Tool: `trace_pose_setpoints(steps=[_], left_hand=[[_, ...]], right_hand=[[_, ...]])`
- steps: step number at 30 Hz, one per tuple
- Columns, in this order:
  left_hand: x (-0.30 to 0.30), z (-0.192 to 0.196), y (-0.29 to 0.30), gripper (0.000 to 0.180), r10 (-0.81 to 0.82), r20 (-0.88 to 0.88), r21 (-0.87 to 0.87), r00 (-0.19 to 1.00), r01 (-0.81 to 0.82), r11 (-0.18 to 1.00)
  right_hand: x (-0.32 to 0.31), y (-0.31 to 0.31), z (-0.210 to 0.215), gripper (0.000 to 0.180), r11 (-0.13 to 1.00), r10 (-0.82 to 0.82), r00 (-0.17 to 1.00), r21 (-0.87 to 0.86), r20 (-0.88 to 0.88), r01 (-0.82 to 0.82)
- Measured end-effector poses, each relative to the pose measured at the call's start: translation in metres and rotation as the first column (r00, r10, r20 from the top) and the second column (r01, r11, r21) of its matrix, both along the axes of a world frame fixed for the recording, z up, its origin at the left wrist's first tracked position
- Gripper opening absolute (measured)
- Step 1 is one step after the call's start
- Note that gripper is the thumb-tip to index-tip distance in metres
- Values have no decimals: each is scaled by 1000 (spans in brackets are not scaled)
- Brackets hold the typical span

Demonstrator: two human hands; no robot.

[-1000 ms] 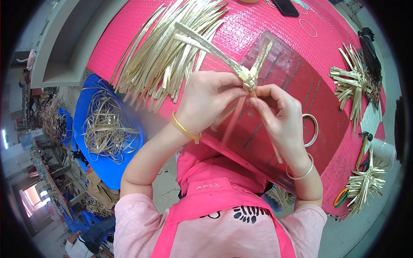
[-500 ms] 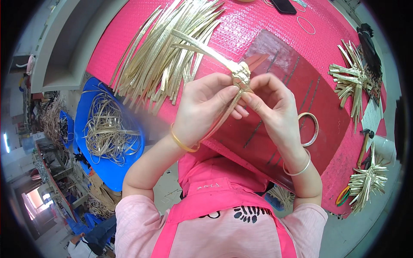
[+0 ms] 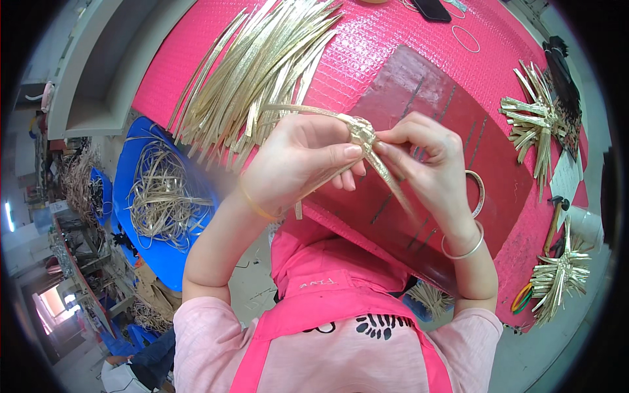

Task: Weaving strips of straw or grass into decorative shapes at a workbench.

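Above the table's near part, my left hand [image 3: 288, 160] pinches a small woven knot of gold strips [image 3: 362, 132] between thumb and fingers. My right hand [image 3: 429, 160] is closed at the knot's right side, thumb and index finger together on it or on a strip end; the exact grip is too small to make out. One gold strip runs from the knot toward the upper left, and another hangs down to the right, slightly blurred. Below both hands lies a dark red mat [image 3: 452, 190] with dark lines. A tape roll [image 3: 481, 196] is partly hidden behind my right wrist.
A heap of gold strips [image 3: 255, 72] covers the pink table's [image 3: 357, 39] far left. Gold bundles [image 3: 534, 118] and a hammer [image 3: 553, 226] lie along the right edge. A blue bag [image 3: 164, 262] of tangled strips stands left. A phone [image 3: 432, 9] is at the back.
My right hand has shifted right and turned, drawing slightly away from my left. The knot has tilted, and a strip now hangs down to the right.
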State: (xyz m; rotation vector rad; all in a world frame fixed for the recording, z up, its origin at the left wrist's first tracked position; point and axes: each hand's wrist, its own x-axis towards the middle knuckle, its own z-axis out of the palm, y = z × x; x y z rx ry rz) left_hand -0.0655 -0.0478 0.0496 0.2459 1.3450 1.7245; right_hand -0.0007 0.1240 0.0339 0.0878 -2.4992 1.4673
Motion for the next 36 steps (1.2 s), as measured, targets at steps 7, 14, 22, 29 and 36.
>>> trace_pose_setpoints(steps=[7, 14, 22, 29, 36], left_hand=[[11, -8, 11, 14, 236, -246, 94, 940, -219, 971], [5, 2, 6, 12, 120, -166, 3, 979, -122, 993], [-6, 4, 2, 21, -70, -499, -193, 864, -32, 981], [1, 0, 5, 23, 206, -37, 58, 978, -204, 977], [-7, -16, 7, 19, 57, 82, 3, 995, -58, 998]], right_hand=[[12, -19, -4, 16, 873, 2, 987, -482, 160, 76], [4, -10, -4, 11, 933, 41, 991, -359, 124, 6], [3, -17, -5, 7, 994, -85, 996, -68, -42, 82], [0, -27, -11, 8, 949, -253, 918, 104, -306, 296], [6, -28, -10, 7, 972, -233, 956, -25, -179, 233]])
